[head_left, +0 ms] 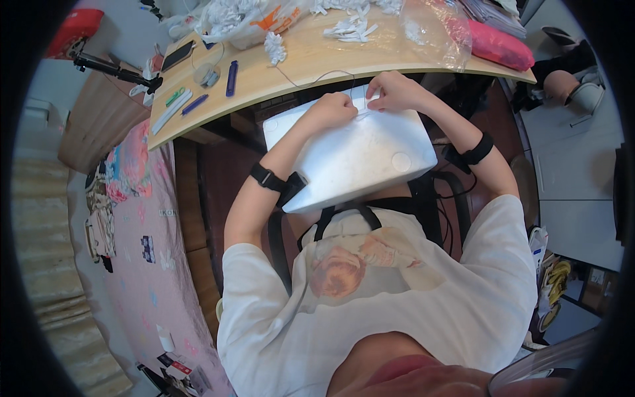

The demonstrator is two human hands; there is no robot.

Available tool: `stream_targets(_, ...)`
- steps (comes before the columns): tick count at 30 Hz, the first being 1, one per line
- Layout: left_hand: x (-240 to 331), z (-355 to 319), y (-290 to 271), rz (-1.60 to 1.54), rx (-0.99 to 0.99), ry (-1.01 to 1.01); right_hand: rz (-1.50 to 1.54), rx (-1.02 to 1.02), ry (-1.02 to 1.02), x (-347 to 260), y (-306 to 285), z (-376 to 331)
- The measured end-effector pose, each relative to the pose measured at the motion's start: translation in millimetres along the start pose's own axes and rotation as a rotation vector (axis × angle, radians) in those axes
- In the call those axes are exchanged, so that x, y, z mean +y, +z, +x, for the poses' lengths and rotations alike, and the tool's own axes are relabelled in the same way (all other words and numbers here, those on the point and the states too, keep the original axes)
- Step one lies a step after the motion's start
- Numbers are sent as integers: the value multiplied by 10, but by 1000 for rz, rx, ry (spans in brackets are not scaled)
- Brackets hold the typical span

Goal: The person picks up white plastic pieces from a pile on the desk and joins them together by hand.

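Head view. Nearest the lens: the person's white printed T-shirt [397, 291], with black straps running up from it to the lap.

White foam board [350, 155] lies across the lap, tilted, far edge tucked under the rim of the wooden desk [311, 63]. Surface matte white, corners rounded, shallow round dimples near two corners.

Small white paper piece [360, 99] sits at the board's far edge, between both hands. Left hand [331, 109]: fingers curled together, tips pinching the piece's left side. Right hand [390, 91]: fingers bunched, tips pressing its right side. Hands nearly touching. Black band on each forearm.

On the desk beyond: heaps of white paper scraps [350, 28], clear plastic bag [436, 30], pink cushion [499, 45], blue pen [231, 78], phone [177, 55]. Desk rim overhangs the board's far edge. Pink patterned bedsheet [149, 264] lies to the left.
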State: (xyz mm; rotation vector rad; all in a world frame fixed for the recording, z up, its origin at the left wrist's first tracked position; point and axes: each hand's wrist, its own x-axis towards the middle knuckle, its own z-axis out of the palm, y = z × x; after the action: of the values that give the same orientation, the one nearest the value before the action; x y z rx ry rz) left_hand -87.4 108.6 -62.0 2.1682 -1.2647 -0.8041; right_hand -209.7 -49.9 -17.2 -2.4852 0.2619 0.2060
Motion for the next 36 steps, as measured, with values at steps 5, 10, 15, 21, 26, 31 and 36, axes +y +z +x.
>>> stream_targets(5,75,-78,-345,20,45,76,102,105,-93,25,-298,-123)
stream_targets(10,287,-40,-808,-259,366,220,74,319,-125,306,-586,-149)
stream_targets(15,479,114,-1188,-182,377,253,65,441,-50,597,-815,-191)
stream_targets(21,441,471,-1040,75,347,221,-110,530,-60,831,-800,-104)
stream_targets(26,454,604,-853,896,607,629,-393,679,-24,805,-743,-48)
stream_targets(31,431,848,-786,872,650,602,-519,805,-71,842,-700,14)
stream_targets(36,349,982,-693,684,612,512,-617,737,-12,747,-605,7)
